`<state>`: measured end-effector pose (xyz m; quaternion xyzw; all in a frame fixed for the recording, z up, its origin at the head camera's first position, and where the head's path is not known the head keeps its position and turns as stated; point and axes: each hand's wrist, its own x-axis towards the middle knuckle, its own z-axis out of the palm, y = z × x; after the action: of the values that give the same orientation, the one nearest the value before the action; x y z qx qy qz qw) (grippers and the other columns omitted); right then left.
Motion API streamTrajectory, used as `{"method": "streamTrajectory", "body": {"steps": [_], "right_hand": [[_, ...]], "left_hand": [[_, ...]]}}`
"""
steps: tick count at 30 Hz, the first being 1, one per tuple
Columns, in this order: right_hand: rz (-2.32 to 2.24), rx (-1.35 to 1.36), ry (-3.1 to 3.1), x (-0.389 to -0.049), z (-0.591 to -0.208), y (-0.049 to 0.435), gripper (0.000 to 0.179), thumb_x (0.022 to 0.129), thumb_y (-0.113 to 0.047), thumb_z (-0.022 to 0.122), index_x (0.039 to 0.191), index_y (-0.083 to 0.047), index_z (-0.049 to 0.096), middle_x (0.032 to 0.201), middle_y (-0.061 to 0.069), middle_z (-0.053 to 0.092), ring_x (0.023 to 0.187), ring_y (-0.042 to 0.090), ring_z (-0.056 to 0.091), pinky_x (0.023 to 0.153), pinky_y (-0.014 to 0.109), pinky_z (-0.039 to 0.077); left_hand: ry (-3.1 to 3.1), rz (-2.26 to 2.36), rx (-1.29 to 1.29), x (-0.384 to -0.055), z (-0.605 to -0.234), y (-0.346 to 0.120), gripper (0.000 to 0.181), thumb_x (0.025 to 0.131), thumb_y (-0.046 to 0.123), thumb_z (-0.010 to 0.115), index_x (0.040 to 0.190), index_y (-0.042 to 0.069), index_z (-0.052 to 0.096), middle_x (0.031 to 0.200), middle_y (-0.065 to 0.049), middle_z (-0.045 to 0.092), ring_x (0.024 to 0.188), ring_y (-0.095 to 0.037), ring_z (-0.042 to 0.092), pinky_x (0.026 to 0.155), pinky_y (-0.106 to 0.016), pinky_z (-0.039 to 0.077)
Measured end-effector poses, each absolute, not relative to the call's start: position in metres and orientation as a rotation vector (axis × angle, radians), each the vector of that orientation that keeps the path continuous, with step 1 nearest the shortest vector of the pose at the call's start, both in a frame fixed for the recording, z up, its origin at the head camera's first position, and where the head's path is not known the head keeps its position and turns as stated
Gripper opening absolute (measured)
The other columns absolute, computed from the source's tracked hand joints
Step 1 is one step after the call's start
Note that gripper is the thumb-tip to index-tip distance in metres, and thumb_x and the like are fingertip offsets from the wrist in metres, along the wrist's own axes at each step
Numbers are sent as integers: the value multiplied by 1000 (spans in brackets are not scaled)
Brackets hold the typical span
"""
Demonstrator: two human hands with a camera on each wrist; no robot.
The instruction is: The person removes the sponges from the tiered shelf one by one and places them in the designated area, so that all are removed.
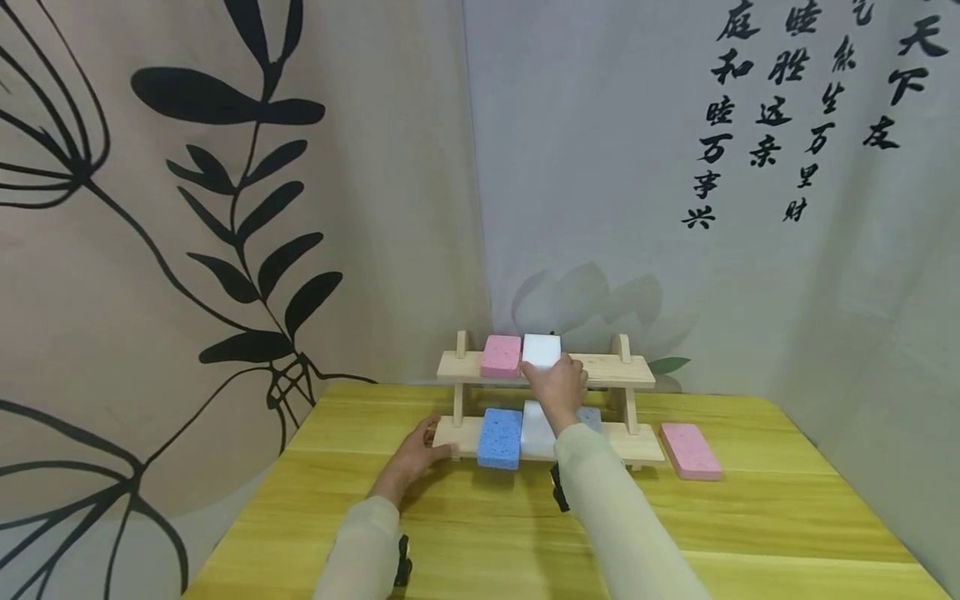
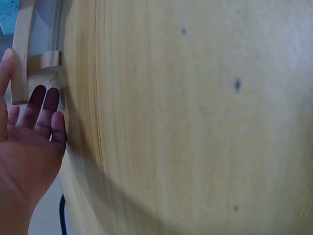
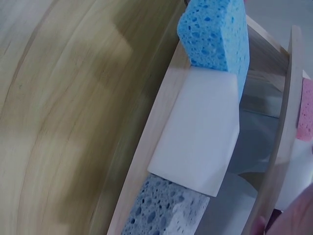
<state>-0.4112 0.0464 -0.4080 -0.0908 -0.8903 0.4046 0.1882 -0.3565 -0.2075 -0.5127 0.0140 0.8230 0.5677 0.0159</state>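
A two-tier wooden rack (image 1: 633, 450) stands at the back of the table. My left hand (image 1: 412, 458) holds the left end of its lower shelf; in the left wrist view the thumb lies on one side of the board and the fingers on the other. On the upper shelf my right hand (image 1: 557, 387) grips a white sponge (image 1: 542, 346), just right of a pink sponge (image 1: 501, 356). Below, a blue sponge (image 1: 499, 437), another white sponge (image 3: 198, 127) and a grey sponge (image 3: 164, 208) sit side by side. The right hand's fingers are mostly out of the right wrist view.
Another pink sponge (image 1: 691, 452) lies flat on the yellow wood-grain table (image 1: 480, 533), right of the rack. Close behind the rack hangs a printed cloth backdrop (image 1: 600, 208). A dark cable (image 2: 62, 215) shows beyond the table edge in the left wrist view.
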Motion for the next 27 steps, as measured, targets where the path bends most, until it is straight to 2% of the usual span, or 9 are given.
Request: {"method": "streamTrajectory", "body": {"steps": [7,18,27], "right_hand": [[1208,-205,-2469,-410,-409,58,75,81,-46,74,127,11,53,117,26,54,109,40,47,89,51,42],[1237,-137,-2451,-401,-409,81,70,81,-45,74,125,8,58,114,24,56,106,38,51,88,50,44],[1237,-69,-2498,-389,-407,111,76,83,-46,73,137,2,50,122,22,55,108,35,53,92,50,44]], "left_hand": [[2552,1765,33,-355,-512,-205,82,90,21,75,154,2,28,131,-24,52,109,-32,58,90,-47,50],[2569,1733,21,-354,-506,-203,81,90,21,76,154,3,29,129,-22,53,108,-31,58,90,-46,49],[2563,1708,17,-351,-499,-206,82,91,24,75,154,3,28,134,-24,51,113,-33,57,95,-50,46]]}}
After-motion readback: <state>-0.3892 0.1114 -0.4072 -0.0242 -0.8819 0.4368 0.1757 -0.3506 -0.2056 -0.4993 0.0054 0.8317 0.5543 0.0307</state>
